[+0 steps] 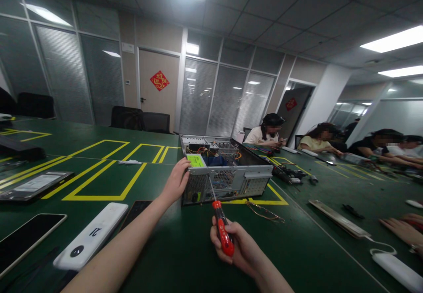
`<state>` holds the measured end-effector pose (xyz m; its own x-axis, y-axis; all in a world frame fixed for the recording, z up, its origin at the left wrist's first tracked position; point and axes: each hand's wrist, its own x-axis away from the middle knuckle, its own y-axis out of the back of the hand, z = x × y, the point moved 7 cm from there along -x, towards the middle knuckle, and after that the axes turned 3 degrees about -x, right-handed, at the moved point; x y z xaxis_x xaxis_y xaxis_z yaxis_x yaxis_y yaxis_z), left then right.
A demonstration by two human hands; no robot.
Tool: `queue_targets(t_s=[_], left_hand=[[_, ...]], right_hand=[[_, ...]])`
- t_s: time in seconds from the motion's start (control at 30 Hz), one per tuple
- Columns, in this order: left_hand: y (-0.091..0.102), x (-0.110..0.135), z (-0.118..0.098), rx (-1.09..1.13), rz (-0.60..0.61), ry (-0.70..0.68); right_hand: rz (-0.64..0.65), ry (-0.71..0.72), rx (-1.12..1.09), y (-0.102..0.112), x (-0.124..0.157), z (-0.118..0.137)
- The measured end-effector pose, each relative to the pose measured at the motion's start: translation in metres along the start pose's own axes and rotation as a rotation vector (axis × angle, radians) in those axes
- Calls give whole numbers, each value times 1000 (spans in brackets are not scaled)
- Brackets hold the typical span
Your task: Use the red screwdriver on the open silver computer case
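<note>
An open desktop computer case lies on its side on the green table, its rear panel facing me. Inside it are a power supply with a bright yellow-green label and several coloured wires. My left hand rests against the case's left rear corner beside the power supply, fingers bent over the edge. In my right hand is a red and black screwdriver, its shaft pointing up to the rear panel. The tip appears to meet the panel near the power supply's edge; the exact contact is too small to make out.
Eyeglasses lie right of the case. On the left are a hard drive, a phone and a white device marked 21. Black cables and parts sit farther right. Several people work along the table; another person's hand is at right.
</note>
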<state>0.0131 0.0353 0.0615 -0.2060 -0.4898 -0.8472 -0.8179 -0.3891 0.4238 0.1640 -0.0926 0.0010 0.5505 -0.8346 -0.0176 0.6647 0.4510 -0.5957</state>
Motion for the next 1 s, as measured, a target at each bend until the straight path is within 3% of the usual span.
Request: queue_targets(t_s=[0.2,0.4,0.53,0.8,1.0], left_hand=[[0,0,0,6,-4,0],[0,1,0,9,1,2],[0,1,0,7,4,5],[0,0,0,3,-5,8],[0,0,0,7,-7,7]], right_hand=[[-38,-41,41,-1,5,2],[-71,-95,-221,-1,9,5],[-144,-171,-235,10,10,-2],[40,-161,-231,-11,16,7],[57,-125,-91,-10,14,5]])
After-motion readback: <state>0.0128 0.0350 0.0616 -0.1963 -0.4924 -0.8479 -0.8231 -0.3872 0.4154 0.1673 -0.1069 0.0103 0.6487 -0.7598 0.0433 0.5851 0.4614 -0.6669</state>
